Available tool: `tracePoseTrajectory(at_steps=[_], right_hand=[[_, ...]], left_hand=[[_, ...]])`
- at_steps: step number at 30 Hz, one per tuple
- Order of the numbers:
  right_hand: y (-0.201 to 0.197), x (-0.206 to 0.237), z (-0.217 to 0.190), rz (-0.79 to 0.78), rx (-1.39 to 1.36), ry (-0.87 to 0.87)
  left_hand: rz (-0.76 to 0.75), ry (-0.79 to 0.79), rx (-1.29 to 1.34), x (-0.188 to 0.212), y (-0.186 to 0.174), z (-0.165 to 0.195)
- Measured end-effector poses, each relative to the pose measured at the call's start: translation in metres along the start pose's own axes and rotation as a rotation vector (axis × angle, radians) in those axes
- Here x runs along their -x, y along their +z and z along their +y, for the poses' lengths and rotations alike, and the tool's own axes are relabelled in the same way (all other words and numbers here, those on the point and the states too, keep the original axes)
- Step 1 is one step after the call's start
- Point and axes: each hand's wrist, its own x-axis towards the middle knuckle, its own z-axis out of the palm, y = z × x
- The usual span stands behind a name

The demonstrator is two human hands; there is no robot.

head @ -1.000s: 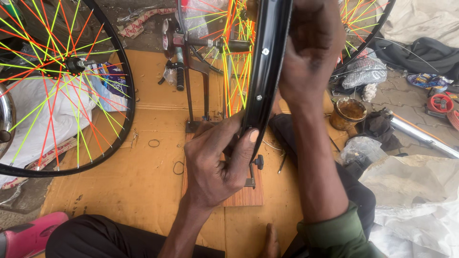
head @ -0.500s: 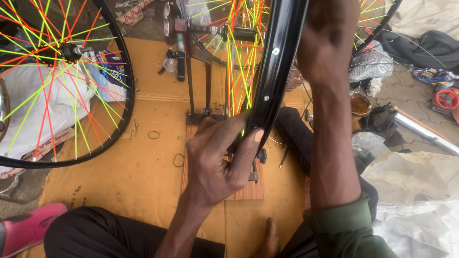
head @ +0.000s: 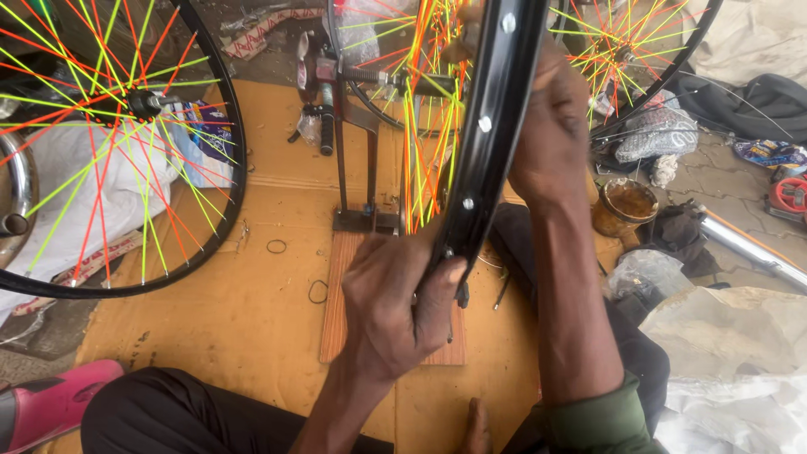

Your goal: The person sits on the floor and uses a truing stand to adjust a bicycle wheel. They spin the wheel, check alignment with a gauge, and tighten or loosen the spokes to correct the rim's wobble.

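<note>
A black wheel rim (head: 496, 126) with orange and yellow spokes is held upright in a truing stand (head: 357, 168) on a wooden board (head: 336, 294). Its lower edge is gripped by the left hand (head: 399, 303), fingers curled tight; the upper rim is clasped by the right hand (head: 551, 143). Another spoked wheel (head: 126, 143) is seen leftward.

A sheet of tan cardboard (head: 252, 319) covers the ground — on it lie a ribbed wooden board (head: 345, 277) bearing the black metal stand (head: 357, 220), two small black rubber rings (head: 276, 246), and a round tin of brown grease (head: 624, 207) at its right edge — grey paving (head: 740, 193) beyond.
</note>
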Motion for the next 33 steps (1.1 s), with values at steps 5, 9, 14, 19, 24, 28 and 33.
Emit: tracePoseTrajectory(at_steps=[5, 9, 14, 19, 24, 28, 33], right_hand=[[0.022, -0.015, -0.01, 0.005, -0.212, -0.14], [0.033, -0.013, -0.022, 0.072, -0.25, -0.147], [0.05, -0.002, -0.027, 0.2, -0.03, -0.307], [0.043, -0.011, -0.028, 0.13, -0.078, -0.301], [0.021, -0.018, -0.025, -0.002, -0.204, -0.134], [0.029, -0.021, -0.005, 0.129, 0.024, -0.147], [0.01, -0.026, -0.001, -0.137, -0.081, -0.046]], left_hand=[[-0.026, -0.08, -0.027, 0.007, 0.003, -0.004], [-0.021, -0.08, -0.036, 0.005, 0.001, -0.005], [-0.024, -0.105, -0.025, 0.003, 0.001, -0.006], [-0.023, -0.092, -0.016, 0.003, 0.001, -0.005], [-0.047, -0.128, 0.005, 0.003, -0.002, -0.002], [-0.037, -0.118, -0.009, 0.002, -0.002, -0.002], [-0.026, -0.125, -0.024, 0.002, -0.001, -0.002]])
